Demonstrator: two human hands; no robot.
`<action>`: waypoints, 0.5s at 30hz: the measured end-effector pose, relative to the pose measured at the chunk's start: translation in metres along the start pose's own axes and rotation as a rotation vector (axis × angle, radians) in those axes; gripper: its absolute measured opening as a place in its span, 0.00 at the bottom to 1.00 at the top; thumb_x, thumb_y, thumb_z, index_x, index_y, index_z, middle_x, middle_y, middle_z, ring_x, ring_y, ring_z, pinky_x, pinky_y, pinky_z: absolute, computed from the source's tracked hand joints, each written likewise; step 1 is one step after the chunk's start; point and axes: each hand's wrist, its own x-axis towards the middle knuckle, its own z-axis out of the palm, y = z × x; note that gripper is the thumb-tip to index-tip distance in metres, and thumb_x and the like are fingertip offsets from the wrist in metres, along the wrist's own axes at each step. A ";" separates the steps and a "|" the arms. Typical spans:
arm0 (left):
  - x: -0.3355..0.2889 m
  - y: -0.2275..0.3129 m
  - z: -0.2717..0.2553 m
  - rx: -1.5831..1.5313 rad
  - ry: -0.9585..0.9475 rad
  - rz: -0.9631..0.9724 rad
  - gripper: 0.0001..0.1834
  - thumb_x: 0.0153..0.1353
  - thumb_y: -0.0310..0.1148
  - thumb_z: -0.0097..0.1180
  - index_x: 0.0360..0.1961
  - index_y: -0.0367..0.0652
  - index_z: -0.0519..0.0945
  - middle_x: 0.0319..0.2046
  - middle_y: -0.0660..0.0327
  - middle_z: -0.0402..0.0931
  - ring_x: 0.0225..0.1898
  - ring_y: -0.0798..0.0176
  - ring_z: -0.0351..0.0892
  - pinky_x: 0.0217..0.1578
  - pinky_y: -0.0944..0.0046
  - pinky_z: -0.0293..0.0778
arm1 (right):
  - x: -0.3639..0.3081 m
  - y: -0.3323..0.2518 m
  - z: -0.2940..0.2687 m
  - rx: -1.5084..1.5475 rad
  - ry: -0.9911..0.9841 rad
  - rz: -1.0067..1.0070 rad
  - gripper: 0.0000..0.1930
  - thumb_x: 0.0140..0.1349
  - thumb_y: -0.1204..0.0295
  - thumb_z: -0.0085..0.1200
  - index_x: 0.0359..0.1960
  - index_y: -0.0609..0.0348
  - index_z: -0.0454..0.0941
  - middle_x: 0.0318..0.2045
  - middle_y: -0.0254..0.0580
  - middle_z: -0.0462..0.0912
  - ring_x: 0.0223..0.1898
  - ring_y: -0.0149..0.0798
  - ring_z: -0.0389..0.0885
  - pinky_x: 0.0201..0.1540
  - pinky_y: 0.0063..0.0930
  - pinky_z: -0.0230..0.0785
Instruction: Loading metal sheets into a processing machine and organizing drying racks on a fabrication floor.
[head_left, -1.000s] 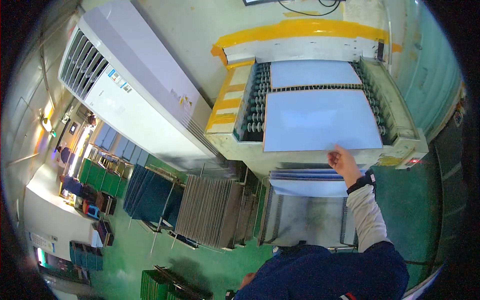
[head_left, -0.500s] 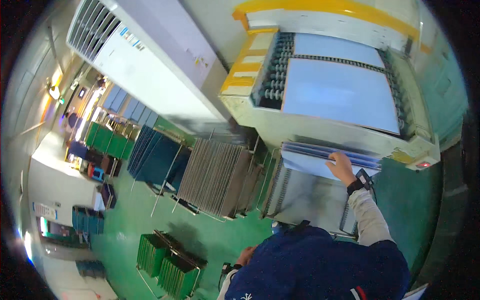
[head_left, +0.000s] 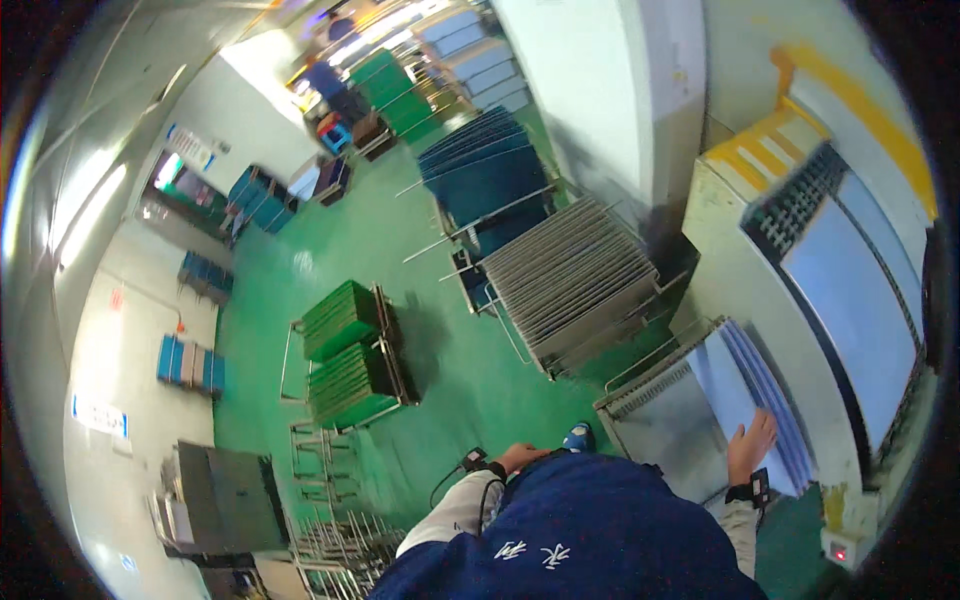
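Several thin white-blue panels (head_left: pixel 765 405) lean in a slotted metal rack (head_left: pixel 665 425) at the right. My right hand (head_left: pixel 750 447) is at the front face of the nearest panels with its fingers extended, not wrapped round any of them. Whether the fingertips press on a panel is hard to see. My left hand (head_left: pixel 522 457) rests low at my waist against the dark blue garment (head_left: pixel 600 520). Its fingers are mostly hidden there, and nothing shows in it.
A roller machine (head_left: pixel 790 215) carrying large pale panels (head_left: pixel 850 290) stands behind the rack. Wheeled racks hold brown-grey boards (head_left: pixel 570 275), dark blue boards (head_left: pixel 485 175) and green boards (head_left: pixel 345 350). Bare metal rack frames (head_left: pixel 340 540) stand lower left. A tall white cabinet (head_left: pixel 610 100) rises at the back.
My view has swung left, so the machine and the panel rack now sit farther right. My right hand stays by the panels; my left hand shows more fully at my waist.
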 end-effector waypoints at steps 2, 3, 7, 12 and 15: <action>-0.001 -0.003 -0.002 0.040 -0.086 0.015 0.40 0.43 0.70 0.55 0.32 0.37 0.82 0.27 0.54 0.79 0.27 0.58 0.79 0.27 0.61 0.73 | 0.015 0.012 0.011 0.076 -0.064 0.016 0.23 0.48 0.77 0.58 0.48 0.60 0.68 0.53 0.49 0.69 0.56 0.53 0.66 0.55 0.44 0.60; 0.001 -0.006 0.000 0.016 -0.079 0.016 0.40 0.43 0.70 0.55 0.32 0.37 0.82 0.27 0.54 0.79 0.27 0.58 0.79 0.27 0.61 0.73 | 0.023 0.017 0.017 0.154 -0.131 0.067 0.21 0.49 0.78 0.58 0.46 0.60 0.69 0.52 0.50 0.69 0.53 0.55 0.68 0.52 0.43 0.62; 0.001 -0.006 0.004 0.025 -0.019 0.034 0.41 0.43 0.72 0.53 0.33 0.38 0.82 0.27 0.55 0.79 0.27 0.58 0.78 0.28 0.61 0.72 | 0.041 0.039 0.047 0.172 0.073 -0.109 0.13 0.50 0.79 0.56 0.39 0.63 0.71 0.39 0.56 0.77 0.41 0.55 0.76 0.40 0.47 0.67; 0.005 -0.021 0.011 -0.017 0.058 0.085 0.39 0.44 0.69 0.55 0.29 0.36 0.83 0.24 0.56 0.79 0.24 0.57 0.78 0.26 0.60 0.72 | 0.047 0.048 0.064 -0.030 -0.124 -0.099 0.07 0.53 0.73 0.54 0.30 0.63 0.73 0.29 0.58 0.78 0.35 0.59 0.77 0.35 0.50 0.67; -0.005 -0.017 0.005 -0.080 0.046 0.058 0.39 0.43 0.68 0.56 0.31 0.36 0.82 0.24 0.55 0.79 0.27 0.56 0.79 0.28 0.60 0.73 | 0.058 0.064 0.063 -0.034 -0.222 -0.062 0.06 0.53 0.72 0.54 0.29 0.62 0.73 0.28 0.58 0.77 0.36 0.60 0.76 0.35 0.49 0.67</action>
